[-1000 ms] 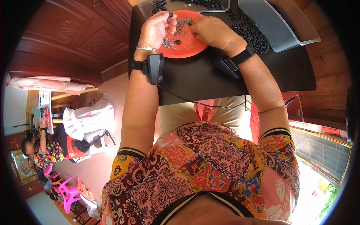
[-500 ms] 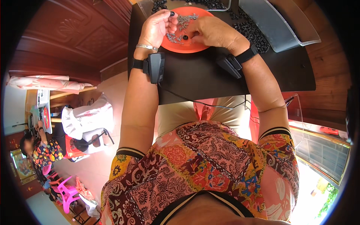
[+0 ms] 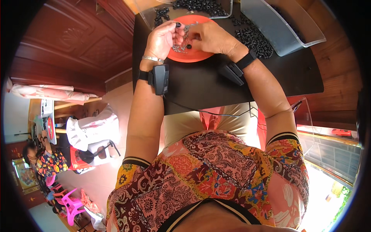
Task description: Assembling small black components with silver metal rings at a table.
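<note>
A round red plate (image 3: pixel 193 58) holding many tiny silvery metal bits (image 3: pixel 180 48) lies on the dark table. Over its left side my left hand (image 3: pixel 162 38) is turned palm up with curled fingers, pinching a small black ring-like part (image 3: pixel 178 25) near the fingertips. My right hand (image 3: pixel 218 36) arches over the plate's right side, its thumb and fingers bent together; whatever they hold is too small or hidden to make out. Another small black part (image 3: pixel 189 46) is on the plate between the two hands.
Behind the plate, a clear bin (image 3: pixel 231 11) holds black parts. A heap of black parts (image 3: pixel 257 40) lies to the right, beside a larger clear bin (image 3: pixel 280 33). A thin cable (image 3: pixel 193 104) runs along the table's front edge. Another person (image 3: pixel 50 158) is far left.
The view has tilted, so the table sits slightly lower in it. My right fingers have drawn up and curled more over the plate. My left hand still holds the black part.
</note>
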The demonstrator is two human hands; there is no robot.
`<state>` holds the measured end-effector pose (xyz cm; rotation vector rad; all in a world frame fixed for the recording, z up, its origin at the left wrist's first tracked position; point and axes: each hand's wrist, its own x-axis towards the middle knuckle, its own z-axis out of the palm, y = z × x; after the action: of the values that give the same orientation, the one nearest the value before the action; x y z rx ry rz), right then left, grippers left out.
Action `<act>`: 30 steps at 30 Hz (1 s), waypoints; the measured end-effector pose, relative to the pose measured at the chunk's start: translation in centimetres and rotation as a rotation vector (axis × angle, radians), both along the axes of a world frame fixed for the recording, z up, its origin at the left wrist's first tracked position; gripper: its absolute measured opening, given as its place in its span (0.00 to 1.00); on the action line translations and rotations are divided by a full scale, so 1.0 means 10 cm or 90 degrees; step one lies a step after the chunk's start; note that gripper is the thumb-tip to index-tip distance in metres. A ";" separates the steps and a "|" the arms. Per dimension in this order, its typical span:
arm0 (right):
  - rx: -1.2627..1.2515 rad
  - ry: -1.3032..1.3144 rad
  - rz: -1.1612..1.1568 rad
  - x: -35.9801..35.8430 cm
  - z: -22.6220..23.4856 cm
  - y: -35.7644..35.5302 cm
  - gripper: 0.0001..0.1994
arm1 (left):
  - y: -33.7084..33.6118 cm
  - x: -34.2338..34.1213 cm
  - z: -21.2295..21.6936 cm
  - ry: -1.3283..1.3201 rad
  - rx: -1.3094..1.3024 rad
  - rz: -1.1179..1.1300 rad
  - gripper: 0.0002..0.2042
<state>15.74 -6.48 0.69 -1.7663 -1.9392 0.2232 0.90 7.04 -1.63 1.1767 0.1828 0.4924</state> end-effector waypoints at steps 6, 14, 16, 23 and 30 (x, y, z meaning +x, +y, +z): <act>0.146 0.400 -0.032 0.01 0.04 0.01 0.07 | -0.07 0.04 0.00 -0.021 -0.070 -0.036 0.10; 0.193 0.425 -0.059 -0.02 -0.03 0.05 0.08 | -0.11 0.08 0.00 -0.004 -0.062 -0.055 0.11; 0.190 0.452 -0.009 0.03 -0.11 0.08 0.08 | -0.14 0.10 -0.01 0.010 -0.060 -0.057 0.12; 0.394 0.139 -0.031 0.00 -0.09 0.08 0.05 | -0.08 0.11 -0.05 -0.008 -0.085 -0.077 0.13; 0.428 -0.099 -0.059 -0.20 0.33 -0.16 0.08 | -0.11 0.11 -0.06 0.015 -0.064 -0.026 0.12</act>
<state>13.71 -8.06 3.99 -1.4316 -1.7371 -0.5534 1.99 5.97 -2.24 1.0867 0.2016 0.4284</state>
